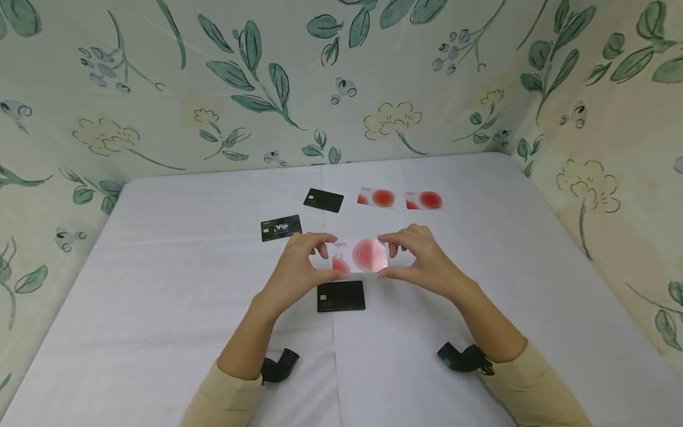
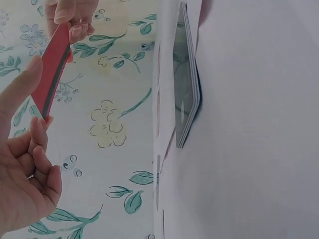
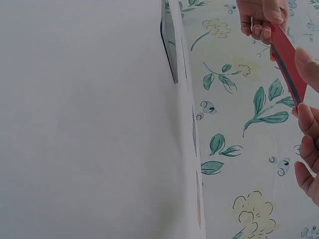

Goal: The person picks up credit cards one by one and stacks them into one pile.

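Observation:
Between both hands, above the table, a white card with red circles (image 1: 368, 255) is held up by its ends. My left hand (image 1: 299, 267) pinches its left end between thumb and fingers. On the right end, my right hand (image 1: 424, 264) has the same pinch. Both wrist views show the card's red back (image 2: 52, 69) with a dark stripe along one edge. Just below the held card lies a black VIP card (image 1: 341, 296); in the left wrist view it appears as the top of a thin stack of cards (image 2: 187, 84).
Farther back lie two black cards, one marked Vip (image 1: 281, 228) and one beyond it (image 1: 323, 200). To their right are two red-and-white cards, one nearer the middle (image 1: 376, 197) and one farther right (image 1: 424, 200). A white cloth (image 1: 160, 284) covers the table; a floral curtain (image 1: 299, 77) hangs behind.

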